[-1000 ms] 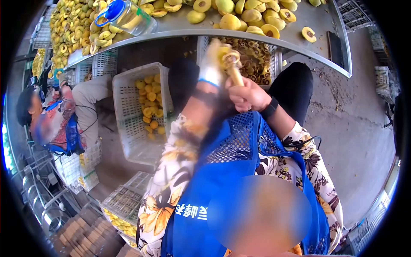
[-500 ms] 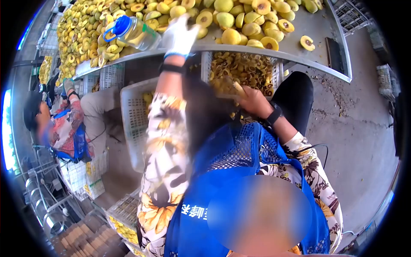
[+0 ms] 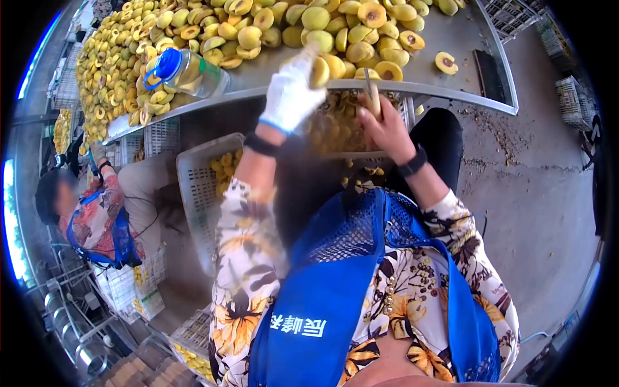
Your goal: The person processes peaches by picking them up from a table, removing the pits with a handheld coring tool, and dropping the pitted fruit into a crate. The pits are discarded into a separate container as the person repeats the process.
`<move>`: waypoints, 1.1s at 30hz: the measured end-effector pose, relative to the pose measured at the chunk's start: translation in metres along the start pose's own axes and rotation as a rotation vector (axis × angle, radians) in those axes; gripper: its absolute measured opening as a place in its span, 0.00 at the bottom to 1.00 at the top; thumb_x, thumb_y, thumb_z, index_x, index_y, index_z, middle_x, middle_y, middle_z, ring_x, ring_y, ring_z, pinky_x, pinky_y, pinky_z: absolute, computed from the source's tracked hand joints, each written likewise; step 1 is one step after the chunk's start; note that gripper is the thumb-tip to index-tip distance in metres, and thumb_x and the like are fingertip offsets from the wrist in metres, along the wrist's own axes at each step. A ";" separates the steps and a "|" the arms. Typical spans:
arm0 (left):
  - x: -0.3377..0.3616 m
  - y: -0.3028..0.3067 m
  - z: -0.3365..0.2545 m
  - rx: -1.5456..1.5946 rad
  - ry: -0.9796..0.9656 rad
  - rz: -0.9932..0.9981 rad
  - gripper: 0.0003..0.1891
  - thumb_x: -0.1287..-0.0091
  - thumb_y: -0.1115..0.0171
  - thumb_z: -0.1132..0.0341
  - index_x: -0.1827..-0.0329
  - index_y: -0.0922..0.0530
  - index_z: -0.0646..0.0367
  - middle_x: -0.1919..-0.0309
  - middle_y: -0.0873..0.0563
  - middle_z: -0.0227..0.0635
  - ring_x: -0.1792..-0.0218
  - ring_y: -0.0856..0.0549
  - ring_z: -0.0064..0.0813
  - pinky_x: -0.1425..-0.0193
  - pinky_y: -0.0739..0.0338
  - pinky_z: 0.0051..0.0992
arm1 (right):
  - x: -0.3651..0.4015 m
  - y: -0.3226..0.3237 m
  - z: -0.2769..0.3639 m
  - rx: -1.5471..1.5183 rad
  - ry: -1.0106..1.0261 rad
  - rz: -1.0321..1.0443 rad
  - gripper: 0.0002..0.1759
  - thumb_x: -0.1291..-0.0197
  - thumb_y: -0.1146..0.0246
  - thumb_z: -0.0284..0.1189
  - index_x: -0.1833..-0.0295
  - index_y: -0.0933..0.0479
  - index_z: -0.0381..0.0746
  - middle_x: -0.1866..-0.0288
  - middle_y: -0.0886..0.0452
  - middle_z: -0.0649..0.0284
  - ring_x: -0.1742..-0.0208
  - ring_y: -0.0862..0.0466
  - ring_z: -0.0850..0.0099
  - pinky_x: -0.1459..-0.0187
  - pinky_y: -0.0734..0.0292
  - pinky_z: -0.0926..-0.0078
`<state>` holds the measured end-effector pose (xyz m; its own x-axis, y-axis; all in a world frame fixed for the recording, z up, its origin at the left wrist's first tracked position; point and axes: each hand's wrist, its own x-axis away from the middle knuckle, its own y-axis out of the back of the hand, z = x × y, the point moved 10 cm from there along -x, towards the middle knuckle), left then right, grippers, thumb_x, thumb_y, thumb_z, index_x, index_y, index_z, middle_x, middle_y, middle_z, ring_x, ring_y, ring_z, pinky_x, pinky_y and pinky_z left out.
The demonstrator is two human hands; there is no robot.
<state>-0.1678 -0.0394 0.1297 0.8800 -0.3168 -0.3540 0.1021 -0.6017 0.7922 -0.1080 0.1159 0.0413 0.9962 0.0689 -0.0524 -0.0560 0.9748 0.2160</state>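
White-gloved, the left hand (image 3: 291, 97) is half curled at a round yellow fruit (image 3: 319, 73) near 12 o'clock, by the edge of the grey metal desk (image 3: 454, 87); blur hides whether it grips. At 2 o'clock, the bare right hand (image 3: 388, 129) is wrapped around a small knife (image 3: 373, 98) with a pale handle. Hold the fruit snugly, keeping gloved fingertips off the blade.

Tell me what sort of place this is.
Probably a fruit-processing workshop: cut yellow fruit lies heaped on a metal table, crates of fruit stand nearby, and another person sits farther off.
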 end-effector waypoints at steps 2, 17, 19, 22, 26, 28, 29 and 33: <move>0.028 0.003 -0.032 -0.047 -0.175 -0.025 0.36 0.55 0.36 0.72 0.37 0.34 0.59 0.45 0.24 0.46 0.48 0.22 0.44 0.45 0.24 0.31 | -0.013 -0.016 0.023 -0.169 0.055 0.043 0.23 0.39 0.40 0.40 0.46 0.33 0.35 0.76 0.26 0.69 0.83 0.29 0.82 0.82 0.34 0.86; 0.118 -0.084 0.042 1.672 0.863 -0.480 0.24 0.31 0.53 0.45 0.58 0.23 0.59 0.63 0.19 0.33 0.61 0.20 0.26 0.55 0.25 0.26 | 0.020 -0.041 0.024 0.357 0.003 0.021 0.23 0.47 0.36 0.40 0.58 0.33 0.33 0.69 0.22 0.43 0.66 0.21 0.45 0.64 0.27 0.58; 0.116 -0.069 0.048 1.441 0.782 -0.492 0.25 0.31 0.55 0.44 0.59 0.23 0.60 0.65 0.19 0.34 0.63 0.20 0.26 0.56 0.25 0.25 | 0.026 -0.043 0.023 0.422 -0.036 0.143 0.21 0.46 0.36 0.38 0.59 0.33 0.33 0.70 0.23 0.43 0.65 0.22 0.45 0.64 0.27 0.58; 0.114 -0.058 0.042 1.363 0.759 -0.476 0.27 0.31 0.56 0.43 0.61 0.22 0.63 0.67 0.19 0.34 0.65 0.21 0.25 0.58 0.26 0.22 | 0.039 -0.049 0.043 0.502 0.048 0.245 0.15 0.45 0.40 0.33 0.62 0.34 0.33 0.73 0.24 0.42 0.66 0.23 0.45 0.65 0.28 0.56; 0.112 -0.056 0.037 1.306 0.710 -0.540 0.28 0.31 0.56 0.43 0.61 0.22 0.64 0.68 0.19 0.34 0.67 0.21 0.23 0.61 0.26 0.21 | 0.045 -0.052 0.032 0.554 0.082 0.251 0.12 0.44 0.42 0.28 0.62 0.36 0.33 0.74 0.25 0.42 0.68 0.24 0.44 0.67 0.30 0.53; 0.110 -0.051 0.031 1.238 0.664 -0.575 0.29 0.31 0.56 0.43 0.63 0.22 0.64 0.69 0.19 0.34 0.68 0.21 0.23 0.62 0.26 0.21 | 0.046 -0.051 0.024 0.563 0.037 0.247 0.12 0.45 0.43 0.27 0.63 0.37 0.33 0.76 0.25 0.43 0.69 0.24 0.44 0.67 0.30 0.53; 0.109 -0.049 0.028 1.213 0.650 -0.575 0.29 0.31 0.56 0.43 0.64 0.21 0.65 0.70 0.19 0.34 0.69 0.21 0.22 0.63 0.26 0.20 | 0.049 -0.054 0.019 0.590 0.043 0.261 0.11 0.46 0.43 0.26 0.63 0.38 0.33 0.76 0.25 0.43 0.69 0.24 0.44 0.68 0.30 0.52; 0.101 -0.052 0.027 1.117 0.582 -0.409 0.31 0.32 0.55 0.42 0.69 0.20 0.65 0.75 0.19 0.34 0.74 0.21 0.22 0.68 0.26 0.19 | 0.057 -0.059 0.011 0.581 0.074 0.318 0.11 0.48 0.45 0.24 0.65 0.40 0.31 0.78 0.26 0.42 0.70 0.24 0.44 0.69 0.31 0.52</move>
<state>-0.0968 -0.0605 0.0394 0.9752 0.2206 0.0177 0.2178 -0.9428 -0.2522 -0.0470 0.0600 0.0360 0.9285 0.3693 0.0382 -0.2813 0.6327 0.7215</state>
